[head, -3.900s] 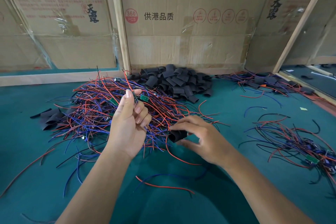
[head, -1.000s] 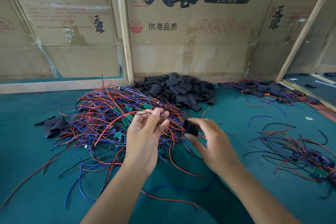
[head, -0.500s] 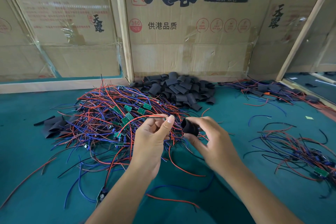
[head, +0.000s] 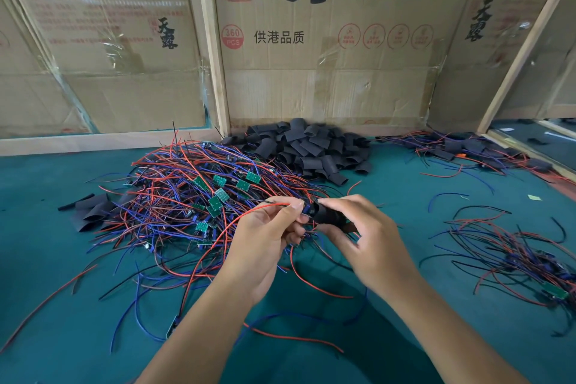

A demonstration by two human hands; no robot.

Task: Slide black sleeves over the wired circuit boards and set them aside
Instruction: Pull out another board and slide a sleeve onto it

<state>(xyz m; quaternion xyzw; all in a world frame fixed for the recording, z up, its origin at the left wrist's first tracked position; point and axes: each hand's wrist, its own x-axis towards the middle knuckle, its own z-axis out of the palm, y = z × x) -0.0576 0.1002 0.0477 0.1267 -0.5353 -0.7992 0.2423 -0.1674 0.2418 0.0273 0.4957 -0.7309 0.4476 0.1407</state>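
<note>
Starting at the left, the tangled heap of wired boards [head: 199,196] lies on the green mat [head: 46,259], red, blue and black leads crossing over small green boards; these look light, the leads limp and prone to snag, the boards stiff and best taken by their edges. Moving inward, the left hand [head: 265,234] pinches one wired circuit board [head: 305,210] at thumb and fingertip, a red lead trailing away leftward. Just beside it, the right hand [head: 361,228] grips a black sleeve [head: 330,217] between thumb and curled fingers; the sleeve appears soft and collapsible, so holding it round its middle should keep the mouth open. Board and sleeve mouth now meet, possibly with the board partly entered, though fingers obscure this. Half a second earlier a clear gap separated them. Behind, the stock of loose sleeves [head: 305,147] sits against the cardboard; at right lies another wire pile [head: 505,256].
</note>
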